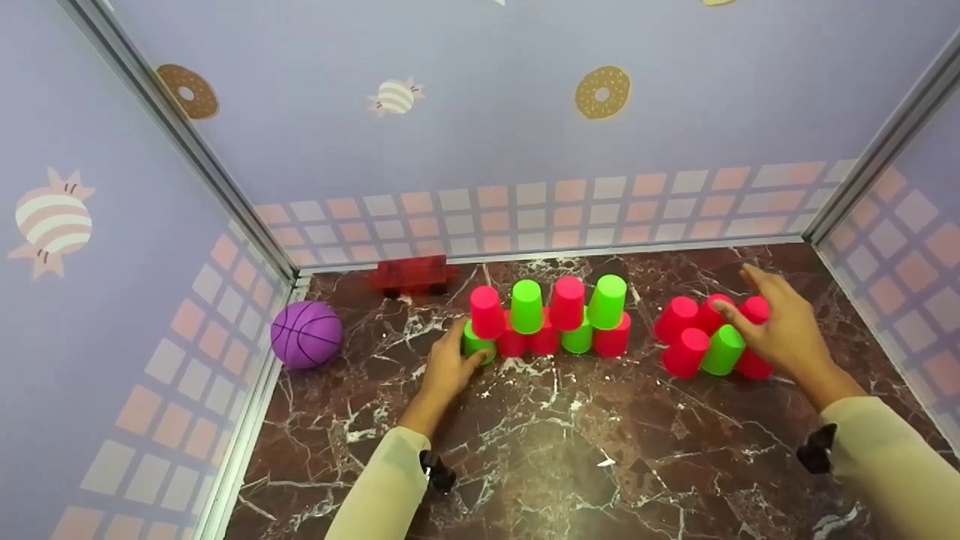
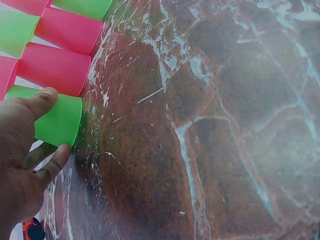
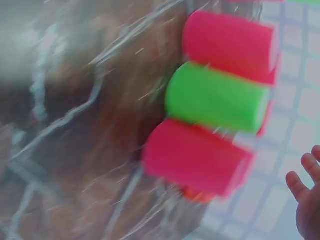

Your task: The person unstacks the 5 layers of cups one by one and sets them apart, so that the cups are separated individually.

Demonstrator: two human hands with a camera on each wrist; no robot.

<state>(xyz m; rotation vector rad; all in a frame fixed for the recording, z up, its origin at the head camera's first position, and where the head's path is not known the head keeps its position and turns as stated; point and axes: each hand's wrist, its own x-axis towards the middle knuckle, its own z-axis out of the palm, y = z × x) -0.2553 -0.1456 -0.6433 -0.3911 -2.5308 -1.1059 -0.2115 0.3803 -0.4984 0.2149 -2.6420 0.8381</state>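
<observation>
A two-tier wall of upturned pink and green cups (image 1: pixel 547 319) stands mid-table. My left hand (image 1: pixel 456 358) grips the green cup (image 1: pixel 478 346) at the wall's bottom left end. In the left wrist view my thumb lies on top of that green cup (image 2: pixel 60 122) and my fingers (image 2: pixel 52 162) curl under it, with pink cups (image 2: pixel 55 67) just beyond. My right hand (image 1: pixel 772 322) hovers with fingers spread over a separate cluster of pink cups (image 1: pixel 684 352) and one green cup (image 1: pixel 721 350). The blurred right wrist view shows the green cup (image 3: pixel 215 97) between two pink ones and my straight fingertips (image 3: pixel 302 175).
A purple ball (image 1: pixel 306 334) lies against the left wall. A dark red toy block (image 1: pixel 409 275) sits at the back wall. Patterned booth walls close off the left, back and right of the marble tabletop (image 1: pixel 570 450).
</observation>
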